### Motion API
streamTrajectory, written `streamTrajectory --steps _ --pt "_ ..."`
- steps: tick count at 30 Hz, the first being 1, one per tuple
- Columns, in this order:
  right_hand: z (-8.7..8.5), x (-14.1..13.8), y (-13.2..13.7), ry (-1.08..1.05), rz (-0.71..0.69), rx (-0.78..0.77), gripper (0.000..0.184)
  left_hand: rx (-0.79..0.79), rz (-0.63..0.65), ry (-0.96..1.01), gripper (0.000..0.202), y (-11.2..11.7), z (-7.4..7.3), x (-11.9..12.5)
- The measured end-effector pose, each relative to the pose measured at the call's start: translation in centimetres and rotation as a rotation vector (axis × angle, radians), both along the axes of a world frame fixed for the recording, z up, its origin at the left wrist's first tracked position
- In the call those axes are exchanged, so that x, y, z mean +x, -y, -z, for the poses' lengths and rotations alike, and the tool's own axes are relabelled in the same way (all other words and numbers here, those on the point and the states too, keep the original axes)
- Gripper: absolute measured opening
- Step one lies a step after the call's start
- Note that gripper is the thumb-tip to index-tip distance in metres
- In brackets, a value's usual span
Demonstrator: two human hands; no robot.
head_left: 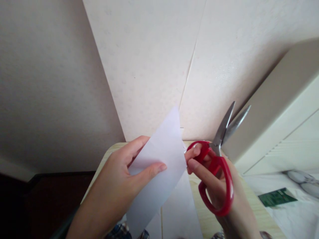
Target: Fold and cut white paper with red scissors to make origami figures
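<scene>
the white sheet [161, 146] hides fingers of the left hand [117, 182]; marks on the green packet [277, 197] are unreadable; the right edge crops a blurred pale object [302, 180].

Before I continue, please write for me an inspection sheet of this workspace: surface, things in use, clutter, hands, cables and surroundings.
Surface: pale wood-grain tabletop, partly covered by other paper.
Things in use: white sheet, held tilted; red-handled scissors, blades apart, pointing away from the wearer.
Clutter: green flat item on a white surface at lower right.
Hands: left hand grips the white sheet; right hand holds the red-handled scissors beside it.
Cables: nothing seen.
Surroundings: pale wall ahead.
</scene>
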State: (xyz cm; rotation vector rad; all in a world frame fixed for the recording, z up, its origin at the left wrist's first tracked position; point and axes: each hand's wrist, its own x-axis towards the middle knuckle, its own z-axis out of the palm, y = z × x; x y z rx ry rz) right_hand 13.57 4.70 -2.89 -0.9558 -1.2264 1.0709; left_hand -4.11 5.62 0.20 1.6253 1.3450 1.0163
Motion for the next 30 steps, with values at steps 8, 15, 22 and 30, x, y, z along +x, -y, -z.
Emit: streamTrajectory --steps 8,15,22,30 --pt "4.7 2.1 -0.9 0.693 -0.034 -0.101 0.017 -0.130 -0.186 0.247 0.026 0.8 -0.5 0.4" --pt "12.1 2.6 -1.9 1.256 -0.084 -0.095 0.026 -0.137 -0.171 0.276 0.022 0.8 -0.5 0.3" --pt "12.4 1.8 -2.1 1.351 -0.064 -0.081 0.030 -0.092 -0.141 0.271 0.026 0.3 0.4 -0.1" --pt "2.7 1.9 -3.5 1.018 -0.061 0.083 0.024 -0.106 -0.240 0.271 0.031 0.6 0.1 0.3"
